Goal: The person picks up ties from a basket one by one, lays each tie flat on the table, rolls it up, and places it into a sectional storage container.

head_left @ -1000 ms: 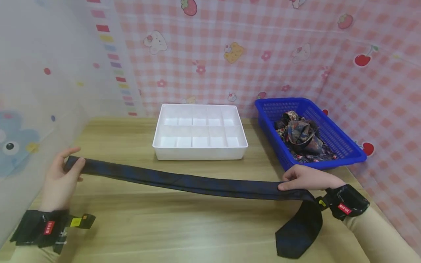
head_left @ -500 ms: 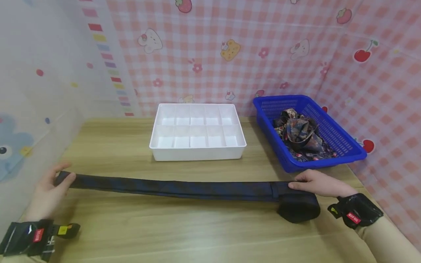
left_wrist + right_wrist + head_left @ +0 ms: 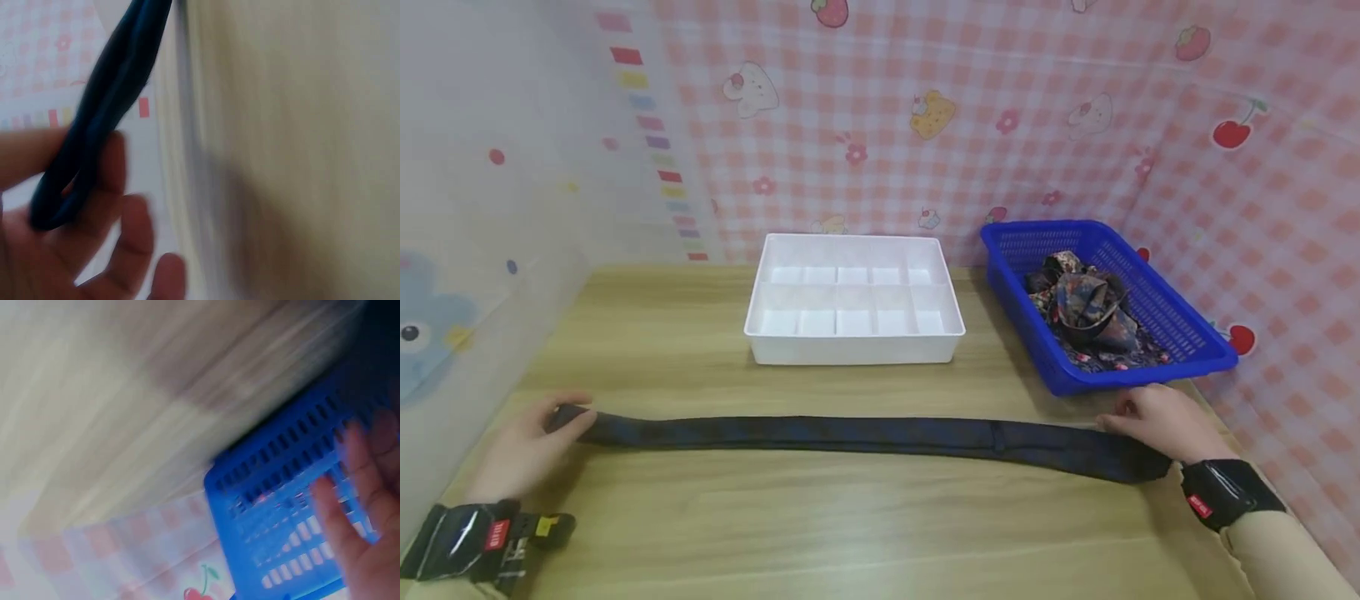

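A dark navy necktie (image 3: pixel 865 434) stretches nearly straight from left to right, its seam side up and a keeper loop showing near the wide part. My left hand (image 3: pixel 527 446) pinches the narrow end between thumb and fingers; in the left wrist view that folded end (image 3: pixel 94 119) lies between the fingers, with the other fingers loosely bent. At the wide end, my right hand (image 3: pixel 1168 423) grips the upper edge with thumb and curled fingers. The right wrist view is blurred, with the fingers (image 3: pixel 340 519) in front of the blue basket and the tie dark in the corner.
A white divided tray (image 3: pixel 853 350) with two rows of compartments stands behind the tie. The blue basket (image 3: pixel 1150 377) at the right holds crumpled patterned fabric (image 3: pixel 1086 304). Patterned cloth walls (image 3: pixel 880 125) enclose the wooden table (image 3: pixel 820 533) at the back and sides.
The wide end, hanging down and folded under before, now lies extended to the right. My right hand has moved right along the tie. Both hands and the tie have come lower toward the table.
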Motion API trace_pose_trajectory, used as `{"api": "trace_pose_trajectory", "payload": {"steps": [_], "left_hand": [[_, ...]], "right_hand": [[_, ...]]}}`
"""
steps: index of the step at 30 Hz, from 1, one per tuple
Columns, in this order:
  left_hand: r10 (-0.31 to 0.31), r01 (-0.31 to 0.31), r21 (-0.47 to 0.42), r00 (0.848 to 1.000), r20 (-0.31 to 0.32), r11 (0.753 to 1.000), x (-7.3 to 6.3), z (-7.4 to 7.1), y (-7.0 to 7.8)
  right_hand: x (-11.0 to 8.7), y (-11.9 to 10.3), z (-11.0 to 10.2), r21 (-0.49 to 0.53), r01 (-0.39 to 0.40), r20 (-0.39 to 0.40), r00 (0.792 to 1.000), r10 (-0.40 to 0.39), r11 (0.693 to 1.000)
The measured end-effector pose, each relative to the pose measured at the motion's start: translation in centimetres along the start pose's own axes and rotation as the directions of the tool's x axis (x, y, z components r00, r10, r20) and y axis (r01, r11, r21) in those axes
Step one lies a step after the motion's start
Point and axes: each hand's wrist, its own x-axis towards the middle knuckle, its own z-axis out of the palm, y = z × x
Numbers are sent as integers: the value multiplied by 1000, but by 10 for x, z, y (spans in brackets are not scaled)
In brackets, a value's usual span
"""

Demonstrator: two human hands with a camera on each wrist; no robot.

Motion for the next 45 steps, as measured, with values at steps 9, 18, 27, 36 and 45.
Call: {"api": "trace_pose_trajectory", "payload": {"steps": [9,18,27,36,45], "left_hand": [[80,-91,89,989,122,992,1,-4,-8],[131,-157,105,966,223,982,6,4,-2],[243,-249,4,947,209,968,13,18,19],[324,-330,-41,884,338,943,21,10,15],[449,-373,-257,656,607,892,12,4,10]], "right_hand": [[-2,-57,18,312,-271,341,927,159,910],[8,-43,34,158,-177,231,963,137,971],[2,-20,29,75,-156,148,979,144,985],[-3,-8,36,297,-191,122,979,162,936],[6,10,33,374,-146,205,976,71,916]]}}
